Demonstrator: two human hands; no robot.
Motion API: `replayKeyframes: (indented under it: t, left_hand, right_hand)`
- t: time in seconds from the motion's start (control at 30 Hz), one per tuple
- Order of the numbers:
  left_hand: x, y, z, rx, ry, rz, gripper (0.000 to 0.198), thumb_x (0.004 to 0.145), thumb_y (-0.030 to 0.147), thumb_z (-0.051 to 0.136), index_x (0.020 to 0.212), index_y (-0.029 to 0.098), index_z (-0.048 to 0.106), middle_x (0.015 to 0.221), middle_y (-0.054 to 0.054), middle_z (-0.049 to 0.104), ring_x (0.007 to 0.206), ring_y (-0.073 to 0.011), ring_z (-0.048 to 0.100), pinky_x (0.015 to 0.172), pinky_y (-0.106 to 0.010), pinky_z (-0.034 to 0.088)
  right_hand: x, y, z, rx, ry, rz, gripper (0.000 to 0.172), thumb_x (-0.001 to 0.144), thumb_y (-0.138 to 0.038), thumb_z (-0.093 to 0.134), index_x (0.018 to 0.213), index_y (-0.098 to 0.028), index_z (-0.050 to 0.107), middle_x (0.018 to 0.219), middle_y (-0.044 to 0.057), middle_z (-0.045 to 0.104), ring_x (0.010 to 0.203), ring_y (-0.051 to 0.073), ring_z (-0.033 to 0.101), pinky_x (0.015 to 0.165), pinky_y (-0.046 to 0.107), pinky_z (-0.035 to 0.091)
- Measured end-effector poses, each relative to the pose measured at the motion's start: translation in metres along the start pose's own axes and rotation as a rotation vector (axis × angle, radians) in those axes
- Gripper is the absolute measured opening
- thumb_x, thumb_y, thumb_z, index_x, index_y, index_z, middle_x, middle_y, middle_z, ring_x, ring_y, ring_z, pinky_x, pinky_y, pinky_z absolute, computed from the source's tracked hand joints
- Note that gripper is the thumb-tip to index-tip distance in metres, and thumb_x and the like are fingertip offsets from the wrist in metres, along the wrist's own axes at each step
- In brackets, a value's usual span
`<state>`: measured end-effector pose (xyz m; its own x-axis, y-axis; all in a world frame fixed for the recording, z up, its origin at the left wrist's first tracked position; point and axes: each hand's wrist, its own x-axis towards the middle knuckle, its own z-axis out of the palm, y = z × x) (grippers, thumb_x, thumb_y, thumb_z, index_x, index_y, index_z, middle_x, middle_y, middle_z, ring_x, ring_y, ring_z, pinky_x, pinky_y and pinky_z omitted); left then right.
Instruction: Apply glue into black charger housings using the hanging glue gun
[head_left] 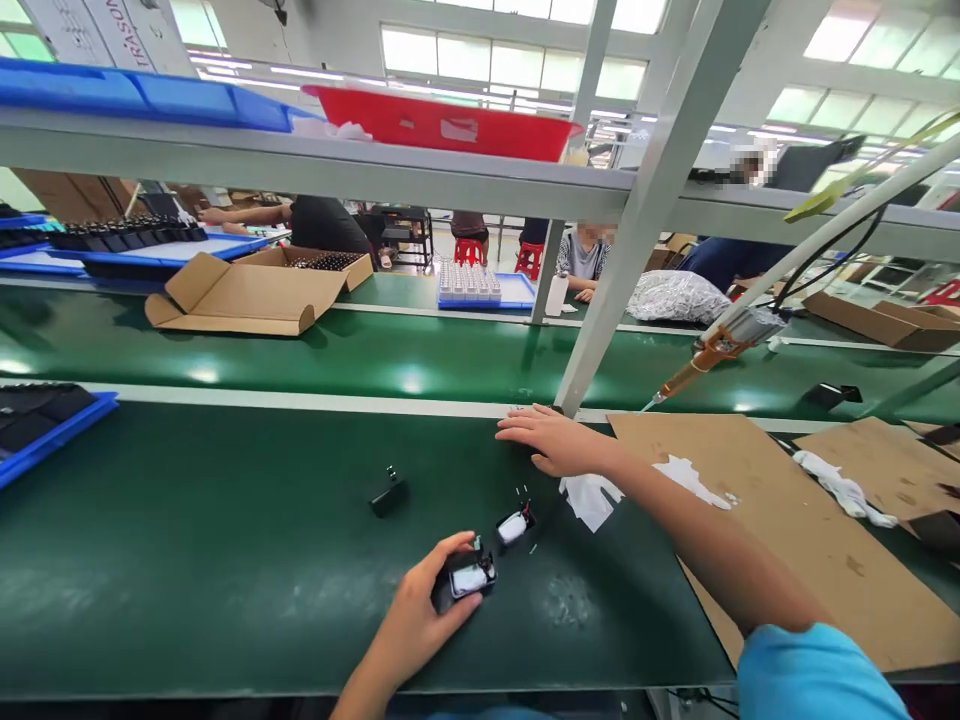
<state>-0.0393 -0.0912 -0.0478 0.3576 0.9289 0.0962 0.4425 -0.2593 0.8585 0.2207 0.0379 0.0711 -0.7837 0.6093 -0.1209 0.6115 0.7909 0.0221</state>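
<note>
My left hand (424, 605) is closed around a small black housing (471, 578) with a white block inside, low on the green work surface. Beside it lies a second open black housing (514, 527), also with a white block, and thin wires stick up from it. Farther left sits a separate small black part (388, 496). My right hand (551, 440) reaches to the foot of the metal post, its fingers stretched out flat. Whatever lies beneath its palm is hidden. Close below that wrist is a crumpled white tissue (592, 500).
Brown cardboard (795, 540) covers the right side, with a white cloth (844, 487) on it. A dispensing gun (705, 360) hangs above. The metal post (637, 220) rises ahead. A blue tray (60, 440) stands at left. Beyond the belt are an open carton (255, 295) and other people.
</note>
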Motion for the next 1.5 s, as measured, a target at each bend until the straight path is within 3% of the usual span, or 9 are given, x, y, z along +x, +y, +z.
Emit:
replayKeyframes:
  t: [0.1,0.33,0.47,0.63,0.93,1.1,1.2,1.3,1.5]
  left_hand:
    - [-0.003,0.0,0.002,-0.012,0.012,-0.002,0.052,0.079,0.024,0.064,0.128,0.025,0.048,0.115,-0.006,0.067,0.105,-0.0215,0.064,0.094,-0.037,0.05]
    - [-0.014,0.01,0.023,0.148,0.187,0.214,0.05,0.085,0.02,0.06,0.131,0.027,0.043,0.116,-0.005,0.066,0.106,-0.0205,0.064,0.093,-0.036,0.051]
    - [-0.015,0.025,0.028,0.249,0.232,0.427,0.055,0.084,0.011,0.057,0.134,0.028,0.041,0.117,-0.005,0.066,0.109,-0.0207,0.062,0.094,-0.036,0.051]
    - [-0.015,0.041,0.018,0.171,0.302,0.378,0.062,0.084,0.016,0.06,0.139,0.026,0.031,0.114,-0.007,0.068,0.103,-0.0213,0.065,0.093,-0.04,0.051]
    - [-0.014,0.057,-0.001,0.001,0.051,0.219,0.067,0.081,0.02,0.067,0.137,0.03,0.032,0.108,-0.002,0.07,0.098,-0.018,0.067,0.091,-0.033,0.053]
    - [-0.014,0.05,0.006,0.137,0.123,0.296,0.063,0.083,0.017,0.064,0.137,0.028,0.035,0.112,-0.004,0.068,0.102,-0.0188,0.064,0.089,-0.033,0.053]
    - [-0.012,0.046,0.011,0.251,0.154,0.436,0.059,0.085,0.011,0.06,0.138,0.026,0.039,0.114,-0.006,0.066,0.104,-0.0194,0.061,0.088,-0.032,0.053]
    - [-0.01,0.043,0.014,0.313,0.164,0.483,0.06,0.085,0.008,0.057,0.139,0.025,0.039,0.114,-0.007,0.065,0.104,-0.0196,0.06,0.088,-0.032,0.052]
    - [-0.009,0.042,0.015,0.238,0.172,0.396,0.062,0.086,0.014,0.06,0.141,0.027,0.035,0.115,-0.006,0.066,0.104,-0.0194,0.061,0.088,-0.033,0.053]
  right_hand:
    - [-0.031,-0.041,0.002,0.304,0.272,0.048,0.04,0.088,-0.017,0.047,0.128,-0.02,0.05,0.129,0.009,0.057,0.122,0.021,0.05,0.103,0.04,0.04]
    - [-0.056,-0.131,0.051,0.7,0.436,0.344,0.036,0.088,-0.039,0.054,0.121,-0.023,0.056,0.099,0.007,0.064,0.082,0.018,0.064,0.07,0.031,0.055]
    - [-0.049,-0.147,0.067,0.834,0.672,0.414,0.022,0.086,-0.035,0.059,0.105,-0.025,0.065,0.087,0.005,0.059,0.072,0.015,0.06,0.063,0.027,0.053]
    - [-0.062,-0.143,0.067,1.065,0.861,0.237,0.03,0.084,-0.018,0.063,0.112,-0.028,0.063,0.1,0.004,0.066,0.087,0.015,0.063,0.071,0.026,0.054]
    - [-0.077,-0.11,0.056,1.031,0.715,-0.112,0.024,0.085,-0.009,0.06,0.098,-0.026,0.071,0.098,0.002,0.074,0.102,0.019,0.062,0.091,0.035,0.049]
    - [-0.077,-0.122,0.061,1.045,0.74,0.324,0.023,0.089,-0.024,0.056,0.11,-0.025,0.065,0.091,0.004,0.067,0.074,0.014,0.059,0.065,0.026,0.049]
    - [-0.071,-0.135,0.068,1.082,0.579,0.591,0.03,0.085,-0.039,0.061,0.11,-0.023,0.066,0.064,-0.002,0.057,0.053,0.01,0.048,0.05,0.023,0.039]
    - [-0.063,-0.14,0.073,1.156,0.484,0.641,0.031,0.085,-0.043,0.059,0.107,-0.022,0.068,0.057,-0.004,0.053,0.051,0.01,0.046,0.05,0.022,0.037]
    - [-0.061,-0.139,0.071,1.195,0.577,0.492,0.025,0.089,-0.031,0.055,0.112,-0.027,0.065,0.085,0.001,0.057,0.075,0.012,0.057,0.064,0.022,0.047]
